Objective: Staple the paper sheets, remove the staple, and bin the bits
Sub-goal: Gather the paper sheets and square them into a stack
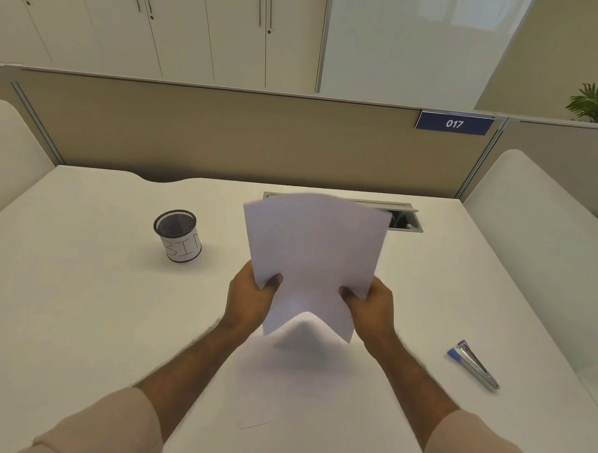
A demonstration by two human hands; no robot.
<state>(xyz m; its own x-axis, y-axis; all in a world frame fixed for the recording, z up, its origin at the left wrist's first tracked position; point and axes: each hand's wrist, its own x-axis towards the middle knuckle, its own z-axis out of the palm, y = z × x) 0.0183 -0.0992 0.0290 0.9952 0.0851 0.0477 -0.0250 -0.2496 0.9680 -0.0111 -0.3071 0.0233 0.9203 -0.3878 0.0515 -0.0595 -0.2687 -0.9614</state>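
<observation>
I hold a small stack of white paper sheets [311, 254] upright above the middle of the desk. My left hand [250, 299] grips the stack's lower left edge, thumb in front. My right hand [371, 306] grips the lower right edge the same way. The sheets fan slightly apart at the top and their bottom edge bows upward in the middle. A blue and silver stapler [473, 364] lies flat on the desk to the right, apart from both hands. A black mesh cup labelled BIN [178, 236] stands upright to the left.
The white desk [81, 319] is bounded by a beige partition [226, 134] at the back and white side screens [538, 216] on both sides. A grey cable hatch [406, 219] sits behind the paper. Another sheet [253, 409] seems to lie flat near me.
</observation>
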